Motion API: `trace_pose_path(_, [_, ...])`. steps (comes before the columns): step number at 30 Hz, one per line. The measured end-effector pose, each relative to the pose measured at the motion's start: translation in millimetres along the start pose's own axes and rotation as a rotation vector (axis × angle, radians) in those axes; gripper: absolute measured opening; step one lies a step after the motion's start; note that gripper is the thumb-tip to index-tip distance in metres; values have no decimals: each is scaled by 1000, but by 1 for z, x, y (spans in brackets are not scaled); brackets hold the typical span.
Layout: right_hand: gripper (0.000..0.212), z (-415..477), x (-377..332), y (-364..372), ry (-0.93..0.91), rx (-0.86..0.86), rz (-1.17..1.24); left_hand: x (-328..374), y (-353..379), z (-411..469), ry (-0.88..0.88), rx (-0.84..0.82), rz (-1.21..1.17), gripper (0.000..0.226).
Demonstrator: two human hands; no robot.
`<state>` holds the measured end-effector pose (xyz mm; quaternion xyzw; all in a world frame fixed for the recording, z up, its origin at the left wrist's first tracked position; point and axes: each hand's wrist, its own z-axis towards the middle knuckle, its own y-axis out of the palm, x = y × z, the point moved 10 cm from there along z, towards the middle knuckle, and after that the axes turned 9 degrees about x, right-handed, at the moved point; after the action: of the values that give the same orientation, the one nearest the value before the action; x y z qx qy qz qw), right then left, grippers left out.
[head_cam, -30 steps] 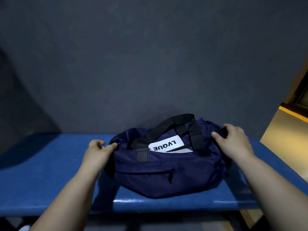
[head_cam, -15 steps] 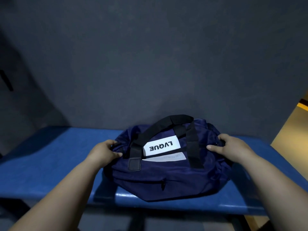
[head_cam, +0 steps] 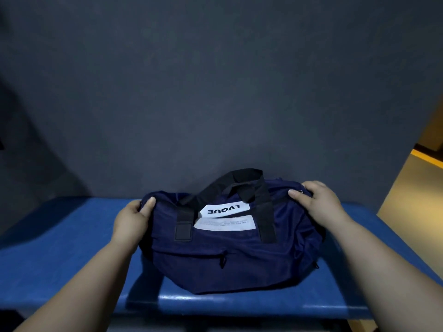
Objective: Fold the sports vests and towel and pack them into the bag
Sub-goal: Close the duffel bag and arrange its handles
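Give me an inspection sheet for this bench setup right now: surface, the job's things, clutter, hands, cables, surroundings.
Surface: blue padded bench, bare apart from the bag.
Job's things: navy duffel bag sits on the bench, black handles up, white label reading LVQUE upside down from this view, front pocket zipper looks closed. Vests and towel: not seen outside the bag; contents hidden.
Clutter: nothing seen.
Hands: left hand grips the bag's left end; right hand grips its right end.
Cables: nothing seen.
Surroundings: dark grey wall behind the bench; yellowish floor at right.
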<state>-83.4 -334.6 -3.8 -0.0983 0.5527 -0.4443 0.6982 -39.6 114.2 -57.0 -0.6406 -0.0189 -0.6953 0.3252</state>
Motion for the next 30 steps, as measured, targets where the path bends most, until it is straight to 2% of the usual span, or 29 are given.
trace_pose_path(5, [33,27,-25,-32,-53,201,105,52,-30,11,57,193,-102,43])
trace_pose_path(10, [46,46,-30,-37,49,223,396,106,-58,29,144,338,-172,39])
trace_pose_path(14, [44,50,-21,-36,144,246,594,134,-62,37,222,353,-147,44])
trace_pose_path(17, [48,41,14,-33,247,197,370,132,-36,32,227,239,-82,45])
trace_pose_path(19, [62,33,48,-28,323,118,84,116,-8,24,192,118,-24,40])
trace_pose_path(21, [73,31,71,-28,374,70,-96,101,13,16,152,37,-8,36])
trace_pose_path(26, [76,43,70,-55,380,161,-134,97,24,14,154,37,-11,35])
trace_pose_path(30, [64,44,79,-55,379,133,-175,90,38,14,116,-1,9,37])
